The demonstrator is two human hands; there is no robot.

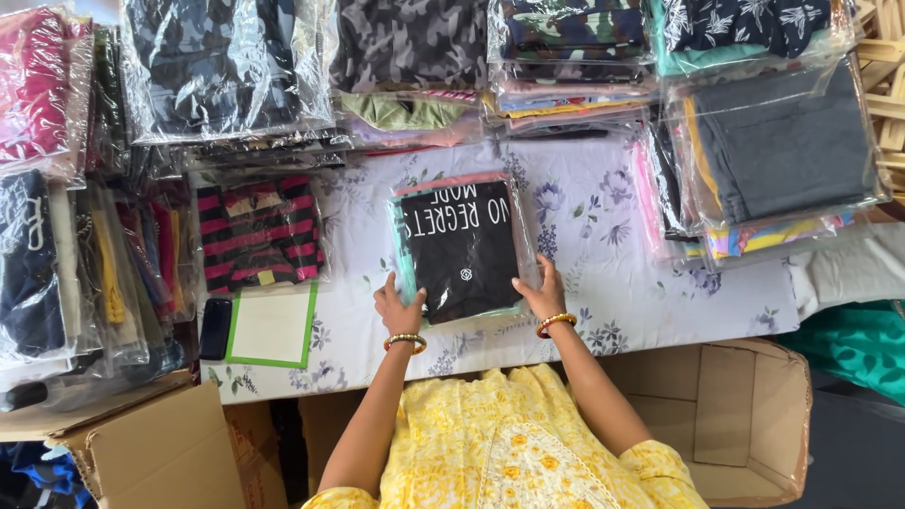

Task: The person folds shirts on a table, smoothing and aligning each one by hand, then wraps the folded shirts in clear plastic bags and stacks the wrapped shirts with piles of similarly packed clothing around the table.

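At the far left, stacks of bagged garments (pixel 57 217) lean in rows, pink and dark ones among them, above an open cardboard box (pixel 160 452) at the bottom left corner; just right of these lies a pink-and-black striped garment in a clear bag (pixel 259 231) on the floral tablecloth (pixel 603 283), and below it a white board with a green border (pixel 271 325), with a dark phone (pixel 215 328) just beside its left edge; in the middle of the cloth lies a black folded shirt in a clear bag (pixel 464 247), white print on its front, resting on top of one or more other bagged pieces whose teal and pink edges show around it; the left hand (pixel 400 309) presses on the lower left corner of this bag, fingers spread flat on the plastic rather than closed around it; the right hand (pixel 542 294) rests on the lower right corner in the same way, fingers laid over the edge, not clamped; each wrist wears a beaded bangle, and yellow patterned sleeves show below; along the top edge run piles of camouflage and printed garments (pixel 405 47); to the right sits a grey garment in a bag (pixel 782 141) atop striped ones; at the bottom right stands another open cardboard box (pixel 745 415).
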